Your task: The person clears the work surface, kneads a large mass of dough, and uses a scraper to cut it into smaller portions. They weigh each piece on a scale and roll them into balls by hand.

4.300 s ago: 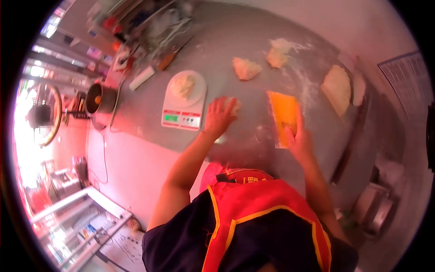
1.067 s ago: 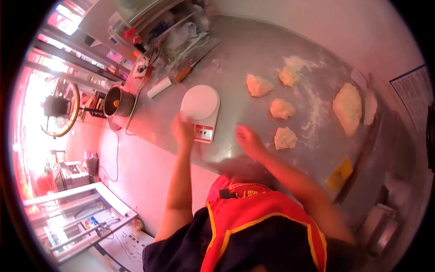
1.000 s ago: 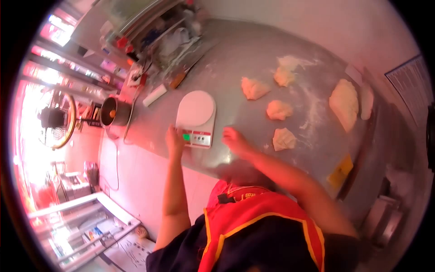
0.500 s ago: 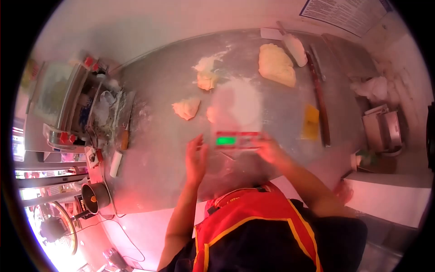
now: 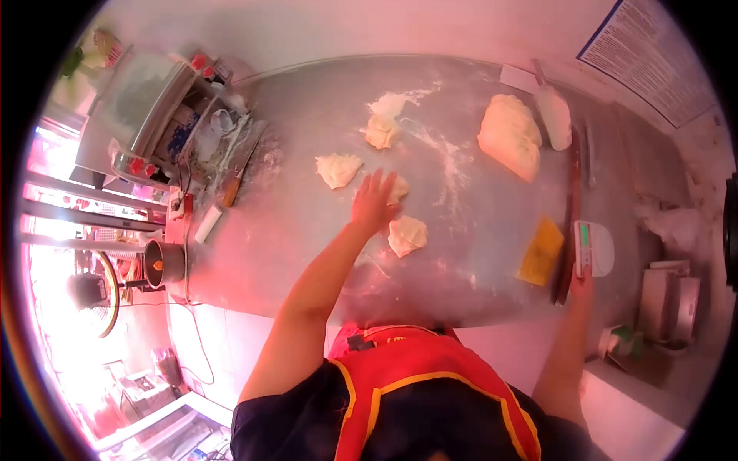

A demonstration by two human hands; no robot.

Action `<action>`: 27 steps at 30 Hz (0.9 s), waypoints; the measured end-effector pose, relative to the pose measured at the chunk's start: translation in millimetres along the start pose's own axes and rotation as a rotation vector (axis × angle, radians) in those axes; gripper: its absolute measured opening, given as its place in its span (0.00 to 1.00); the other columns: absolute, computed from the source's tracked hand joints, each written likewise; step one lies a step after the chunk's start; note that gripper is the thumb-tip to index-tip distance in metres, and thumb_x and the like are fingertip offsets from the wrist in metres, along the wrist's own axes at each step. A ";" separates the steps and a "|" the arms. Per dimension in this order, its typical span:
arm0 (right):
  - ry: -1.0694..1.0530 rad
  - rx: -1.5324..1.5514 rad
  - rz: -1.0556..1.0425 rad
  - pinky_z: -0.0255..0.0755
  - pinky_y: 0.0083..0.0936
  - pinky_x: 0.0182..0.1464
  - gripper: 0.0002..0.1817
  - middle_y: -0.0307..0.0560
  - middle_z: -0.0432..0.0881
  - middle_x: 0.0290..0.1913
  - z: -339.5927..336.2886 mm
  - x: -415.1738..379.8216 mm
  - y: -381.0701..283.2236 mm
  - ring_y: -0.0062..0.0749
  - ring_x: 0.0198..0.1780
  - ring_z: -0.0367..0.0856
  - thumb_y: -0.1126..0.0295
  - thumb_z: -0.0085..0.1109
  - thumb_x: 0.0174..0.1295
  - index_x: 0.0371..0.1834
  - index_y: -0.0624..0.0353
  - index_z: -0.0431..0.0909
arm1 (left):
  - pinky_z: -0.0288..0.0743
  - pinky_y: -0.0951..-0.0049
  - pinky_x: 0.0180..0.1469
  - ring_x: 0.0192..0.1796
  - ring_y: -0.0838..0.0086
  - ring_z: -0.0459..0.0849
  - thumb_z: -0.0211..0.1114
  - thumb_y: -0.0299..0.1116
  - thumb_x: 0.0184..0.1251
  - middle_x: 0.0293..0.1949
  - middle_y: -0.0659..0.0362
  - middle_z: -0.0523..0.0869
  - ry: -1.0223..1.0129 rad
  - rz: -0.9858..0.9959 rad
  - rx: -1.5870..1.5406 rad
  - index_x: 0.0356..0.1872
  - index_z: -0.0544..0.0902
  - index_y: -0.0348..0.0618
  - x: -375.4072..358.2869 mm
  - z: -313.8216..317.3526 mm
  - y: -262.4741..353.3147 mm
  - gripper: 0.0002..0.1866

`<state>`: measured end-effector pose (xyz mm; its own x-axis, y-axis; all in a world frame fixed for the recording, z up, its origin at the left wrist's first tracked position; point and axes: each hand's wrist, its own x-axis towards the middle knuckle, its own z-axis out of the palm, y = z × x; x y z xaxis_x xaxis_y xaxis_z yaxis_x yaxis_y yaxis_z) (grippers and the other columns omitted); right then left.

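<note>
Since half a second ago, the kitchen scale (image 5: 593,247) has been carried from in front of the body out to the far right of the steel table (image 5: 307,230), where it is now set down beyond the long rolling pin (image 5: 570,215). The right hand (image 5: 582,283) is kept at the scale's near edge, touching it or just short of it; whether its fingers are spread or closed cannot be told, since it is small and partly hidden there. The left hand (image 5: 374,203) has been brought forward and is laid flat, fingers spread, on a small dough piece (image 5: 396,187), which shows only past its fingertips.

Just nearer the body than that hand, a second dough portion (image 5: 407,234) is seen; to the hand's left and slightly beyond lies a third portion (image 5: 337,169), and beyond the fingertips a fourth portion (image 5: 381,131) by a patch of loose flour (image 5: 392,102). Well to the right, the large dough mass (image 5: 509,137) and a yellow scraper (image 5: 541,251) are found.

The step in hand is judged to be the clearing away of the scale, with weighing done and the working of the portions begun. The next move would seem to call for the right hand to be released from the scale and brought back across the rolling pin to the portions, while the piece under the left palm is pressed.
</note>
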<state>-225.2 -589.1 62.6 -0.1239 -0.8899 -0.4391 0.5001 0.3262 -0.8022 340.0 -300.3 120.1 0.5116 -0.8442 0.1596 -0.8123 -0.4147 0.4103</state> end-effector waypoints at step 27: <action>-1.138 -1.317 -0.956 0.64 0.43 0.62 0.23 0.51 0.77 0.55 502.8 -184.9 311.7 0.53 0.60 0.70 0.63 0.60 0.56 0.56 0.54 0.74 | 0.63 0.56 0.64 0.64 0.50 0.66 0.71 0.46 0.55 0.60 0.49 0.72 -0.151 0.008 -0.095 0.59 0.75 0.51 52.2 -44.2 -130.7 0.30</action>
<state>384.5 -483.3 97.2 0.8535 -0.4701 0.2248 -0.2802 -0.7778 -0.5627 485.3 -275.1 114.6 0.4520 -0.8915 0.0296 -0.7821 -0.3801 0.4938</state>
